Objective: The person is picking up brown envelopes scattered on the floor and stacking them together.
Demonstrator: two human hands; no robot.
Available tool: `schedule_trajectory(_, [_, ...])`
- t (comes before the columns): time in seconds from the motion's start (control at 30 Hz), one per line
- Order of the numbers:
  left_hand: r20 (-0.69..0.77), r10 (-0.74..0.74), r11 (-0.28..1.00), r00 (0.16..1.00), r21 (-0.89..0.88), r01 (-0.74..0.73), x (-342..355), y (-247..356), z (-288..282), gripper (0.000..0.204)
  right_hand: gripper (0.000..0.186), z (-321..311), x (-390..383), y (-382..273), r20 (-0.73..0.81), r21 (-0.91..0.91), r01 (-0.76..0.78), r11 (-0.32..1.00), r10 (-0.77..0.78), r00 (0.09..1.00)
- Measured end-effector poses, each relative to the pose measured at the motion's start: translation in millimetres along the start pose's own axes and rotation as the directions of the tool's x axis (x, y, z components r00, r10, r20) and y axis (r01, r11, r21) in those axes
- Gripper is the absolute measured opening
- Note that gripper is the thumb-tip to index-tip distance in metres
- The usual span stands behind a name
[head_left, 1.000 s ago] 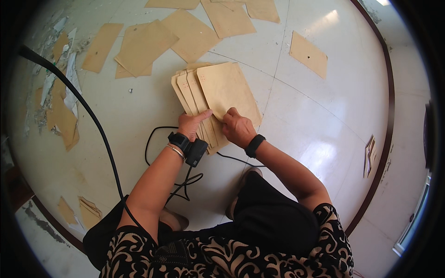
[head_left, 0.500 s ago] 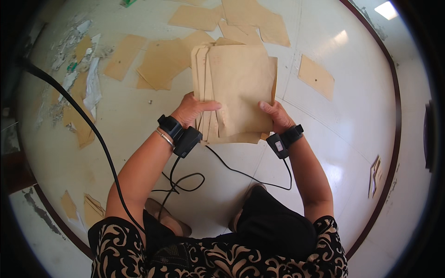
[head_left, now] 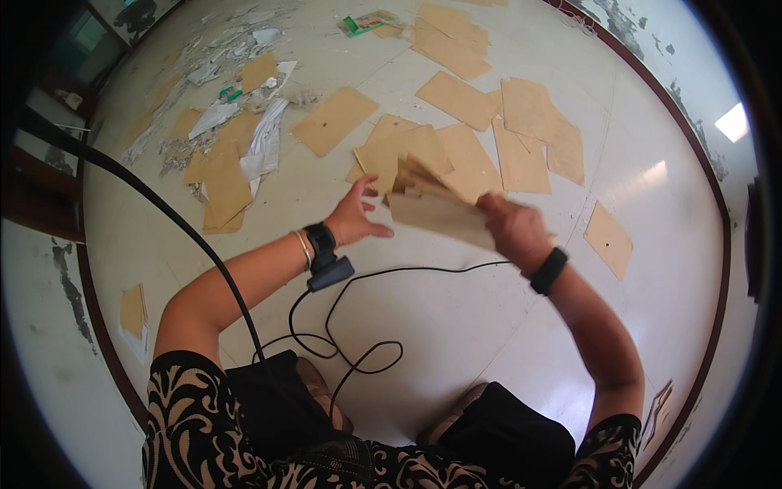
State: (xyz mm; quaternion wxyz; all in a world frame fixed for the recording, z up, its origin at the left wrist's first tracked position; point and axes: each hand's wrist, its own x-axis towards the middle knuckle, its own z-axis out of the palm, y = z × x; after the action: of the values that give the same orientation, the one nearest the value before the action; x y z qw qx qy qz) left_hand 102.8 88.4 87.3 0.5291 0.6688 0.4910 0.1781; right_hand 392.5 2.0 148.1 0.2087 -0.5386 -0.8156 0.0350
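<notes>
A blurred bundle of brown paper envelopes (head_left: 432,213) is raised above the floor near the middle of the view. My right hand (head_left: 515,230) grips it at its right end. Just left of the bundle, my left hand (head_left: 352,218) is open, thumb and fingers apart, holding nothing. A black strap with a dark box (head_left: 331,274) sits on my left wrist, with a cable trailing from it.
Loose brown envelopes (head_left: 332,118) lie scattered ahead on the tiled floor (head_left: 619,326). Torn white paper (head_left: 262,140) and debris lie at left, a green packet (head_left: 366,22) farther back. Black cable loops (head_left: 379,353) lie near my feet. Walls (head_left: 41,326) border both sides.
The bundle, earlier upright in both hands, is now tipped sideways in my right hand. My left hand has released it and opened. The view has shifted to show more floor ahead.
</notes>
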Motion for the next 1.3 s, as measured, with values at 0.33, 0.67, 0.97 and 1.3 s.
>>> schedule_trajectory(0.33, [-0.098, 0.221, 0.937, 0.970, 0.296, -0.184, -1.4, -75.5, 8.3, 0.094, 0.010, 85.2, -18.0, 4.3, 0.195, 0.007, -0.216, 0.976, 0.211, 0.958])
schedule_trajectory(0.67, [-0.144, 0.114, 0.992, 0.983, 0.072, -0.105, 17.3, -88.7, 64.2, 0.037, 0.027, 93.8, -114.5, 32.3, 0.345, 0.801, -0.578, 0.158, 0.666, 0.661])
schedule_trajectory(0.97, [-0.054, 0.453, 0.869, 0.890, 0.251, -0.427, -26.2, -31.6, -10.5, 0.032, 0.024, 71.4, -57.0, 21.8, 0.232, 0.862, -0.429, 0.270, 0.542, 0.808])
schedule_trajectory(1.3, [-0.109, 0.126, 0.933, 0.986, 0.352, -0.080, -20.8, -60.1, -20.0, 0.017, 0.021, 131.8, -42.3, 64.6, 0.374, 0.407, -0.740, 0.536, 0.641, 0.670])
